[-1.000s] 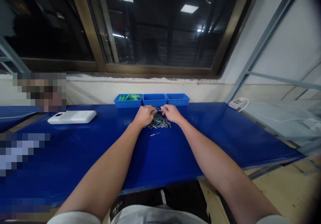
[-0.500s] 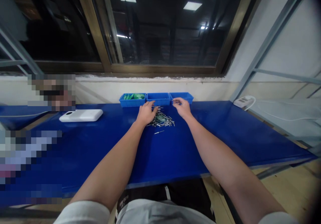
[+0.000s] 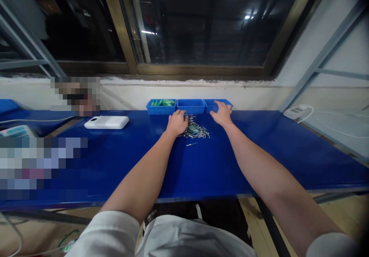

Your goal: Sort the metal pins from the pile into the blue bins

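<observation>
A loose heap of metal pop rivets lies on the blue tabletop, with something pale greenish among them. One single rivet rests apart, in front of the heap. My left hand is at the heap's left edge, fingers and thumb apart, holding nothing that I can see. My right hand reaches to the front rim of the right blue bin, its fingers spread over the opening. The middle blue bin stands between the hands, and the left blue bin holds green packets.
A white power bank-like device lies to the left on the blue table. At the far right is a white power strip with a cable. A wall and window stand behind the bins. Blurred-out patches cover the left side.
My right hand has moved from in front of the right bin to over its rim, and its fingers have spread. My left hand stays by the heap. The camera view has shifted.
</observation>
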Demonstrator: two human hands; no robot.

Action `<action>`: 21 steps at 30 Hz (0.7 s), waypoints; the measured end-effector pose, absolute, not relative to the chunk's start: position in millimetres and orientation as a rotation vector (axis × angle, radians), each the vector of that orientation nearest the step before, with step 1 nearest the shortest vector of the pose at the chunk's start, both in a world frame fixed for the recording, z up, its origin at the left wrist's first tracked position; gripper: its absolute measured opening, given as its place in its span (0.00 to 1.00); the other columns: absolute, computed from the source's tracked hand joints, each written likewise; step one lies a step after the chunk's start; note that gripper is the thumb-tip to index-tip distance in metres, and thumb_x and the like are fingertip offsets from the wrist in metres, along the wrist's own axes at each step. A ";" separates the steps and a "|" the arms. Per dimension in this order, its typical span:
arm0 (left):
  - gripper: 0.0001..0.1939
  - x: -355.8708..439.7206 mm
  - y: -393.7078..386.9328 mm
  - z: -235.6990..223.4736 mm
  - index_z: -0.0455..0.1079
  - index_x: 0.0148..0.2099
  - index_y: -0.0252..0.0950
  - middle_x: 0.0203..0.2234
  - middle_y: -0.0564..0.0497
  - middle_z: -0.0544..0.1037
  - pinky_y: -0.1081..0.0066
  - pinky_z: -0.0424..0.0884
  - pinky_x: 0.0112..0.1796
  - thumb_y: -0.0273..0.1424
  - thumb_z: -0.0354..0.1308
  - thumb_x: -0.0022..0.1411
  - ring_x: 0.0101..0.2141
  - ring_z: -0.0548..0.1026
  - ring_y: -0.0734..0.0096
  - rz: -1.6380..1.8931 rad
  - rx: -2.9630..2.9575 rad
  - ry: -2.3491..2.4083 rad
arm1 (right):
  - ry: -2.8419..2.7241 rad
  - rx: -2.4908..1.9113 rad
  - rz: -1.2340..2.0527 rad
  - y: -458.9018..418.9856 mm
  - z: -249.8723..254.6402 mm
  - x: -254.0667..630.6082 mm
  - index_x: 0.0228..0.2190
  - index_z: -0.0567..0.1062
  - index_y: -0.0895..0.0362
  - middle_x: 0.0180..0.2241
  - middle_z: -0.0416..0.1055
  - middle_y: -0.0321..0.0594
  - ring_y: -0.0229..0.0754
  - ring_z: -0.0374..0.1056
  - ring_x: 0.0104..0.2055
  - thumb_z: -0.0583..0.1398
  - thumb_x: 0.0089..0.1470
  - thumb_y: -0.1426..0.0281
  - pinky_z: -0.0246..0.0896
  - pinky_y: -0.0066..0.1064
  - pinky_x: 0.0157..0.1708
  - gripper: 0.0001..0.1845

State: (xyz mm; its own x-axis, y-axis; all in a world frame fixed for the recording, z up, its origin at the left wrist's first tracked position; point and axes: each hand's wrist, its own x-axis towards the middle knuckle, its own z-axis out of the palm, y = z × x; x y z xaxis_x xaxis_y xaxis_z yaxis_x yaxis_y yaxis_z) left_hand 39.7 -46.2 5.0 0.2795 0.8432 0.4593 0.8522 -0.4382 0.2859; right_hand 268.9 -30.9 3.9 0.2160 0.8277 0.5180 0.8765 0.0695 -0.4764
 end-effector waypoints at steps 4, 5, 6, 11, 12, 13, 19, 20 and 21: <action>0.18 39.5 -45.8 4.8 0.63 0.52 0.36 0.48 0.42 0.69 0.55 0.61 0.48 0.35 0.45 0.62 0.50 0.65 0.53 -0.840 -2.491 -1.709 | -1.604 -1.718 -0.098 -30.9 1.4 270.1 0.53 0.64 0.56 0.53 0.59 0.47 0.57 0.50 0.51 0.57 0.44 0.64 0.49 0.52 0.48 0.32; 0.18 39.5 -45.9 4.8 0.63 0.52 0.36 0.48 0.42 0.69 0.54 0.61 0.48 0.35 0.45 0.62 0.50 0.65 0.53 -0.824 -2.491 -1.723 | -1.604 -1.716 -0.099 -31.4 1.4 270.3 0.53 0.64 0.55 0.53 0.59 0.47 0.57 0.50 0.51 0.57 0.44 0.64 0.49 0.52 0.48 0.32; 0.18 39.7 -46.2 4.9 0.63 0.52 0.36 0.48 0.41 0.69 0.54 0.61 0.48 0.36 0.46 0.62 0.50 0.65 0.53 -0.809 -2.493 -1.732 | -1.603 -1.718 -0.099 -31.9 1.5 270.4 0.53 0.64 0.55 0.53 0.59 0.47 0.56 0.50 0.51 0.57 0.44 0.64 0.49 0.52 0.48 0.32; 0.18 40.4 -46.2 3.4 0.64 0.51 0.36 0.47 0.41 0.70 0.54 0.62 0.46 0.36 0.46 0.62 0.49 0.66 0.52 -0.755 -2.492 -1.709 | -1.585 -1.761 -0.106 -32.9 2.7 271.4 0.53 0.64 0.54 0.54 0.59 0.46 0.57 0.49 0.52 0.57 0.45 0.65 0.49 0.54 0.48 0.31; 0.18 40.5 -45.7 2.9 0.64 0.51 0.35 0.47 0.41 0.70 0.54 0.62 0.46 0.36 0.46 0.61 0.49 0.66 0.52 -0.749 -2.489 -1.706 | -1.587 -1.766 -0.104 -33.1 2.3 271.8 0.53 0.64 0.54 0.55 0.59 0.46 0.58 0.49 0.52 0.57 0.45 0.64 0.49 0.54 0.48 0.32; 0.18 40.5 -45.1 2.4 0.64 0.51 0.35 0.47 0.41 0.70 0.54 0.62 0.46 0.37 0.46 0.61 0.49 0.66 0.52 -0.743 -2.487 -1.707 | -1.594 -1.769 -0.099 -33.7 1.7 271.8 0.54 0.63 0.54 0.56 0.57 0.45 0.58 0.49 0.53 0.57 0.45 0.64 0.49 0.55 0.48 0.32; 0.23 40.2 -44.1 0.8 0.62 0.54 0.34 0.49 0.41 0.69 0.57 0.62 0.48 0.41 0.45 0.62 0.50 0.66 0.54 -0.686 -2.561 -1.676 | -1.724 -1.711 -0.095 -47.6 -2.7 256.6 0.54 0.63 0.51 0.62 0.46 0.43 0.59 0.47 0.55 0.59 0.44 0.64 0.49 0.54 0.49 0.33; 0.24 40.6 -44.7 0.6 0.62 0.54 0.34 0.50 0.41 0.68 0.58 0.62 0.49 0.42 0.44 0.62 0.50 0.66 0.55 -0.673 -2.584 -1.653 | -1.746 -1.679 -0.103 -50.9 -2.6 251.3 0.54 0.63 0.51 0.61 0.48 0.43 0.58 0.47 0.55 0.59 0.45 0.65 0.49 0.52 0.50 0.32; 0.25 41.1 -45.5 0.3 0.62 0.54 0.34 0.51 0.41 0.68 0.60 0.61 0.50 0.44 0.44 0.62 0.51 0.66 0.56 -0.657 -2.606 -1.624 | -1.765 -1.642 -0.108 -53.9 -2.3 245.8 0.53 0.65 0.52 0.59 0.52 0.43 0.57 0.48 0.55 0.58 0.46 0.65 0.49 0.50 0.51 0.30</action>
